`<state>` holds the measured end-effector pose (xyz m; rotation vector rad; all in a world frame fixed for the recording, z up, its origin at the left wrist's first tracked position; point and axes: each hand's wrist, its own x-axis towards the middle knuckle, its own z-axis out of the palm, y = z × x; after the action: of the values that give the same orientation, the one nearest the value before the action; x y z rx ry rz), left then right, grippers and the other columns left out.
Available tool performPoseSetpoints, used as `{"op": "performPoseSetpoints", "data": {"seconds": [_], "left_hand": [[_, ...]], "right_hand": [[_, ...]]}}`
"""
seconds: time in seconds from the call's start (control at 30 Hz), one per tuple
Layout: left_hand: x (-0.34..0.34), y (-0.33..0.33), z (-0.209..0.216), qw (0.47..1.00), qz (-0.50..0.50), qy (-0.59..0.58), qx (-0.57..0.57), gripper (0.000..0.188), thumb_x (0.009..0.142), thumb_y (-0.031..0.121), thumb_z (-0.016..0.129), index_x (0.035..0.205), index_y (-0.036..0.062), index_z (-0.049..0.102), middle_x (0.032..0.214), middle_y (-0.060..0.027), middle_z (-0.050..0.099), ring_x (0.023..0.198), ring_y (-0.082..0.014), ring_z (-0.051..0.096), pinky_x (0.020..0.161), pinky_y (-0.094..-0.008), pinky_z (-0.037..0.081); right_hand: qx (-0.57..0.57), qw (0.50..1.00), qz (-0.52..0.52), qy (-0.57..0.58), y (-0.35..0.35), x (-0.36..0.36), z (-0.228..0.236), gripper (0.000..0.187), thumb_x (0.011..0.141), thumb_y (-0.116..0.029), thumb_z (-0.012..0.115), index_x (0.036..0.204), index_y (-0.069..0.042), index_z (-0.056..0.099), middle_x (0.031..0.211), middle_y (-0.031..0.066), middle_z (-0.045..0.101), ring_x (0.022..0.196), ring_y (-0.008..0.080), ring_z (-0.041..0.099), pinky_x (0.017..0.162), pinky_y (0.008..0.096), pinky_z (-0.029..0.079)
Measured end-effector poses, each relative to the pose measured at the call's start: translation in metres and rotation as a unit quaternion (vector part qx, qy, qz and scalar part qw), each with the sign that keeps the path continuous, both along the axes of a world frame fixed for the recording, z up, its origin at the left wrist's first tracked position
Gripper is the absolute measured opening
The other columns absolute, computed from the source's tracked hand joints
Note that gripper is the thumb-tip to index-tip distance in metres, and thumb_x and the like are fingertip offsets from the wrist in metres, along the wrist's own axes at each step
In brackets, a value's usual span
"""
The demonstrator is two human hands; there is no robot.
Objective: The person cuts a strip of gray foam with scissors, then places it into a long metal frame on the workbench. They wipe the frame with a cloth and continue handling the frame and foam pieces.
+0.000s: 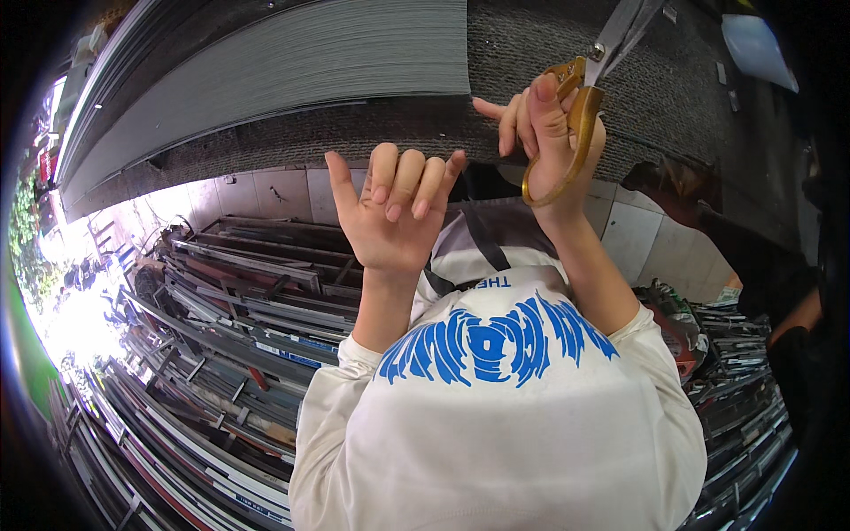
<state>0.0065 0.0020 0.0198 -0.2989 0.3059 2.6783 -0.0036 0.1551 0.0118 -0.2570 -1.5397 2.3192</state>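
My left hand (396,212) is raised palm up in front of the table edge. Its middle fingers bend loosely inward, thumb and little finger stand apart, and nothing is in it. My right hand (567,159) has a pair of scissors (580,133) with gold-coloured handles, one loop hanging around the base of the hand. The metal blades (620,40) point away to the upper right, over the table, and look slightly parted. Beyond my hands lies a long stack of thin grey strips (354,62), its near end close to my right fingertips but apart from them.
The stack rests on a dark ribbed table covering (531,53). A pale translucent piece (759,49) lies at the far right. Racks of long metal profiles (221,354) fill the left and lower right, over a tiled floor (274,195). Someone in dark clothing (770,257) is at the right.
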Motion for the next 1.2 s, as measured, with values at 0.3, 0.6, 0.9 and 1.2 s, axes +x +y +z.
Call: {"op": "performPoseSetpoints", "data": {"seconds": [0.3, 0.6, 0.9, 1.2], "left_hand": [[0.001, -0.004, -0.002, 0.999, 0.002, -0.002, -0.038, 0.058, 0.103, 0.051, 0.021, 0.061, 0.0155, 0.039, 0.054, 0.0002, 0.041, 0.062, -0.0177, 0.043, 0.103, -0.0431, 0.035], [0.002, -0.010, -0.002, 0.997, 0.016, 0.010, -0.073, 0.058, 0.103, 0.052, 0.021, 0.061, 0.0153, 0.039, 0.055, -0.0002, 0.040, 0.062, -0.0181, 0.043, 0.098, -0.0425, 0.039], [0.002, -0.013, -0.003, 0.996, 0.018, 0.010, -0.086, 0.057, 0.103, 0.050, 0.024, 0.061, 0.0156, 0.039, 0.055, 0.0000, 0.040, 0.062, -0.0176, 0.042, 0.094, -0.0411, 0.040], [0.005, -0.005, 0.007, 0.909, -0.056, -0.011, -0.413, 0.049, 0.103, 0.044, 0.035, 0.099, 0.0030, 0.062, 0.087, -0.0097, 0.064, 0.082, -0.0219, 0.061, 0.085, -0.0382, 0.050]], "right_hand": [[0.015, 1.000, -0.005, 0.006, -0.004, -0.007, -0.004, 0.032, 0.095, -0.029, 0.064, 0.076, -0.008, 0.050, 0.056, -0.0046, 0.045, 0.046, 0.0024, 0.043, 0.067, 0.0300, 0.057], [0.067, 0.996, -0.051, 0.039, -0.002, -0.009, -0.003, 0.034, 0.094, -0.031, 0.065, 0.073, -0.009, 0.051, 0.053, -0.0059, 0.044, 0.045, 0.0006, 0.042, 0.062, 0.0262, 0.054], [0.062, 0.997, -0.025, 0.039, -0.004, -0.010, -0.009, 0.033, 0.094, -0.029, 0.065, 0.073, -0.008, 0.052, 0.053, -0.0059, 0.044, 0.046, 0.0007, 0.041, 0.060, 0.0262, 0.054], [0.002, 0.999, 0.013, 0.051, -0.003, -0.012, 0.001, 0.032, 0.095, -0.028, 0.064, 0.075, -0.006, 0.051, 0.056, -0.0047, 0.043, 0.047, 0.0019, 0.040, 0.053, 0.0246, 0.052]]}}
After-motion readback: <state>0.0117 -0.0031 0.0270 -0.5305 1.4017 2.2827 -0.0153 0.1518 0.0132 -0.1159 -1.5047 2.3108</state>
